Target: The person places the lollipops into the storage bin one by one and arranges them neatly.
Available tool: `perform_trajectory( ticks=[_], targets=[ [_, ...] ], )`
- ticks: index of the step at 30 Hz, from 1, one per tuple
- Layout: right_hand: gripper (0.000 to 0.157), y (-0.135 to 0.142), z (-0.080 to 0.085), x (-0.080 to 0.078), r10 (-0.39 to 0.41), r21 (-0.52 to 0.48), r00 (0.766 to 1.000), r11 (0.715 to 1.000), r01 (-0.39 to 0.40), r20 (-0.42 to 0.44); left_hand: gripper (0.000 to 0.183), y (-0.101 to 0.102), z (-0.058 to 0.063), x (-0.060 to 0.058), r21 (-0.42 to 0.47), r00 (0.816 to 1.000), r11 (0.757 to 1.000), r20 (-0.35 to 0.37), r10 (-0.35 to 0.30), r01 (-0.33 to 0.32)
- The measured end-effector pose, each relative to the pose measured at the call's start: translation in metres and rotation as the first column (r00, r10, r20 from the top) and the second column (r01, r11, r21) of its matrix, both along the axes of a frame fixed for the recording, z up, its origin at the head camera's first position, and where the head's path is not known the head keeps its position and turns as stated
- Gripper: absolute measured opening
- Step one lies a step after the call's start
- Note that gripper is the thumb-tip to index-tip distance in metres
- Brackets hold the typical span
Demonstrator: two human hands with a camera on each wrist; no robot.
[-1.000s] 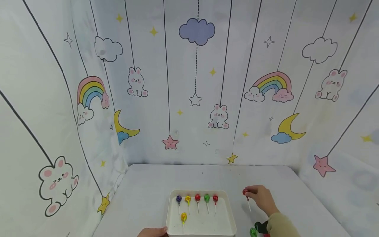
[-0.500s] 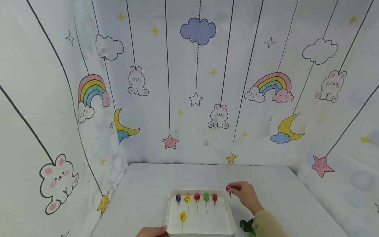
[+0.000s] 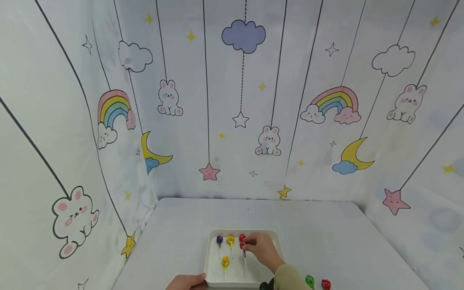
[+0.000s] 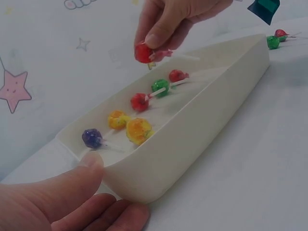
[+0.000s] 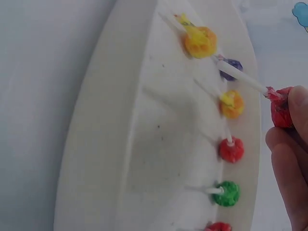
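Observation:
My right hand (image 3: 264, 251) pinches a red lollipop (image 5: 281, 108) by its wrapped candy, raised over the white tray (image 4: 207, 113), stick pointing down toward the tray floor. Along the far side of the tray runs a row of wrapped lollipops: purple (image 4: 92, 138), yellow (image 4: 117, 119), red (image 4: 140, 102), green (image 4: 160, 87) and another red (image 4: 178, 75). In front of that row lies a second yellow lollipop (image 4: 139, 131). My left hand (image 4: 72, 202) grips the tray's near left corner, thumb at the rim and fingers lower against the outside. In the head view my right hand hides the row's right end.
On the table (image 3: 337, 241) right of the tray lie a green lollipop (image 3: 309, 280) and a red lollipop (image 3: 326, 284). Patterned cloth walls (image 3: 232, 153) close off the back and sides.
My right hand has carried the red lollipop leftward from beside the tray to over its middle. My left hand keeps its grip on the tray corner.

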State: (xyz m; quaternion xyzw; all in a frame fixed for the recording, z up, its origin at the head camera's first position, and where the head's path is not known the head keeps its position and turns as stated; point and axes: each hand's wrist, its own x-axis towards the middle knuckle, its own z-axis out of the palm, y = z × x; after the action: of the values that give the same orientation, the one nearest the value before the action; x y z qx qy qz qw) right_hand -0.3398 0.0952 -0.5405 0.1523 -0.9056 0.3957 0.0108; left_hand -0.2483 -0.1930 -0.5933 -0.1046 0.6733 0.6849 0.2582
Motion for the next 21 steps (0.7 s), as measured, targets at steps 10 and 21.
perform_trajectory(
  ticks=[10,21],
  targets=[
    [0.013,-0.024,-0.025,0.007,-0.033,0.121,0.999,0.992,0.029,0.037,0.044,0.000,-0.003,-0.003,-0.024,1.000,0.999,-0.007,0.022,-0.022],
    [0.010,-0.035,-0.031,0.017,-0.093,0.289,0.995,0.954,0.080,0.031,0.044,0.001,0.002,-0.001,-0.005,1.000,1.000,0.009,0.017,-0.017]
  ],
)
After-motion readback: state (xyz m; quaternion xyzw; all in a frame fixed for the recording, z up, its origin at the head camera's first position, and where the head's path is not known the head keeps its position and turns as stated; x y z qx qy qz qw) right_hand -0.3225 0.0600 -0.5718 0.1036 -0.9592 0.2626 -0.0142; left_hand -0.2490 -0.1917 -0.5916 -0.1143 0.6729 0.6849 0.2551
